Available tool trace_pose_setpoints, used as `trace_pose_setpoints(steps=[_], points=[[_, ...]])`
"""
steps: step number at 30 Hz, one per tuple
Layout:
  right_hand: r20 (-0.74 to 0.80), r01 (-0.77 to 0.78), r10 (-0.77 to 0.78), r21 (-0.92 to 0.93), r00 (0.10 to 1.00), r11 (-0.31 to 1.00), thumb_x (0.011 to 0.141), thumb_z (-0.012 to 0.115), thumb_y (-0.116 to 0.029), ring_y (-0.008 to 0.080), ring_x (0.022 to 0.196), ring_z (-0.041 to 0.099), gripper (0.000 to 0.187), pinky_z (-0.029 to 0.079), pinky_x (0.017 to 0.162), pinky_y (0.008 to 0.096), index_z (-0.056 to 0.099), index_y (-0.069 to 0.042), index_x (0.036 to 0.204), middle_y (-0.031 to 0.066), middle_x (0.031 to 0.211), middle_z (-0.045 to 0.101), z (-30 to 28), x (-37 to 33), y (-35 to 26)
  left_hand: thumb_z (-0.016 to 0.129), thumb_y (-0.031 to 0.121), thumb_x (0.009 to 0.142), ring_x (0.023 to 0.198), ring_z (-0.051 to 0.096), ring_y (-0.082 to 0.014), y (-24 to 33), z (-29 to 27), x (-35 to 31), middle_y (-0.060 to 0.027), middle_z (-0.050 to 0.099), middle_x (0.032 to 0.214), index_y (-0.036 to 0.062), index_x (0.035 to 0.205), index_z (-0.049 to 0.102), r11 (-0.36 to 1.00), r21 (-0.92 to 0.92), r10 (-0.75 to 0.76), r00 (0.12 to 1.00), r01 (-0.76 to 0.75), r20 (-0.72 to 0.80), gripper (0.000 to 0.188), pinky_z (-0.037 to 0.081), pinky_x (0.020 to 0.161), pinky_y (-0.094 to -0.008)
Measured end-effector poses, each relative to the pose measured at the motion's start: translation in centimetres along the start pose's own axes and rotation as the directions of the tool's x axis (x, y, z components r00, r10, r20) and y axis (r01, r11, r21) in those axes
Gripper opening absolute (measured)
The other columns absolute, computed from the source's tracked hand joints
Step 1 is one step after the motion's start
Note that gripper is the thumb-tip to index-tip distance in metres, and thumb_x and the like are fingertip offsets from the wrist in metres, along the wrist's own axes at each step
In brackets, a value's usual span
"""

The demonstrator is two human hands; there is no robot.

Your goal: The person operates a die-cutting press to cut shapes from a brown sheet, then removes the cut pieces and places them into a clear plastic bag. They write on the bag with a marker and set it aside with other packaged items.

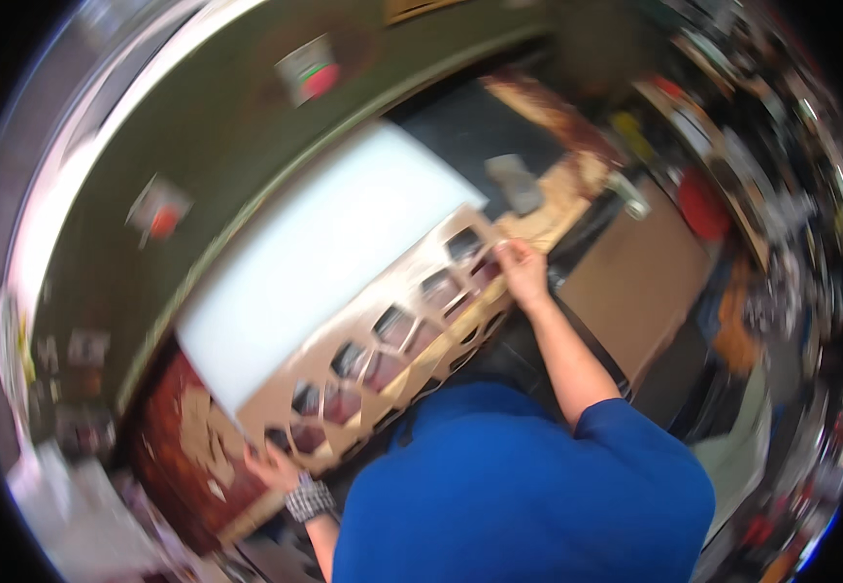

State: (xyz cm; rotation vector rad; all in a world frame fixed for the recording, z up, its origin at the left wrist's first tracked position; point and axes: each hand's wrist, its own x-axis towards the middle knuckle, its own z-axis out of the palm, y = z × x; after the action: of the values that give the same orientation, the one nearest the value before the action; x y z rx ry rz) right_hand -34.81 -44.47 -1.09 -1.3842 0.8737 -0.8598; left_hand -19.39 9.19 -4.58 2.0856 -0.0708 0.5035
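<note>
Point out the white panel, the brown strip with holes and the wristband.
White panel (334, 257), head view: middle of its face.
Brown strip (362, 325), head view: solid part between its holes and the white panel.
Wristband (310, 498), head view: middle of its patterned band.

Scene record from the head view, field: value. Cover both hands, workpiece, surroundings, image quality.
workpiece: long tan sheet with rows of cut-outs, lying diagonally in the picture
left hand: at the sheet's lower-left end; blur hides how firm the grip is
right hand: fingers closed at the sheet's upper-right end
left wrist: checked wristband
beyond sheet: white rectangular panel
bench: worn dark-red surface at the left
near right hand: small grey block, use unclear
image quality: blurred, worst toward the rim
</note>
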Motion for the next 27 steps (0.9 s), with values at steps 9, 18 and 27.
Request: trace_pose_setpoints(steps=[9,18,27], points=[[-0.511,-0.081,-0.073,-0.272,0.857,0.959,0.09,0.068,-0.015,0.0042,0.062,0.048,0.018,0.042,0.055,0.0247,0.064,-0.001,0.081,-0.0027,0.067,0.06,-6.8,-16.8,0.0,0.066,0.015,0.092,0.101,0.063,-0.0278,-0.6,8.2,3.4,-0.0171,0.062,0.116,0.0013,0.128,0.054,0.954,-0.037,0.3,0.949,-0.297,0.094,0.04,0.054,0.085,-0.0352],[-0.722,-0.209,0.033,-0.156,0.691,0.965,0.09,0.068,-0.009,0.0047,0.065,0.056,0.013,0.046,0.058,0.0231,0.067,0.002,0.082,0.0007,0.071,0.065,-12.3,-29.6,1.6,0.069,0.024,0.089,0.089,0.066,-0.0289,9.6,10.6,-1.8,-0.0168,0.067,0.104,0.0044,0.125,0.061,0.826,-0.343,0.554,0.76,-0.448,0.34,0.042,0.055,0.074,-0.0327],[-0.732,-0.031,-0.451,-0.54,0.511,0.841,0.087,0.064,-0.004,0.0067,0.065,0.052,0.012,0.045,0.058,0.0256,0.063,-0.003,0.075,-0.002,0.068,0.059,-24.4,-35.9,-6.4,0.062,0.015,0.096,0.085,0.063,-0.0215,13.7,9.7,-10.1,-0.0129,0.063,0.103,0.0002,0.126,0.052,0.731,-0.646,0.661,0.461,-0.219,0.592,0.035,0.053,0.073,-0.0314]])
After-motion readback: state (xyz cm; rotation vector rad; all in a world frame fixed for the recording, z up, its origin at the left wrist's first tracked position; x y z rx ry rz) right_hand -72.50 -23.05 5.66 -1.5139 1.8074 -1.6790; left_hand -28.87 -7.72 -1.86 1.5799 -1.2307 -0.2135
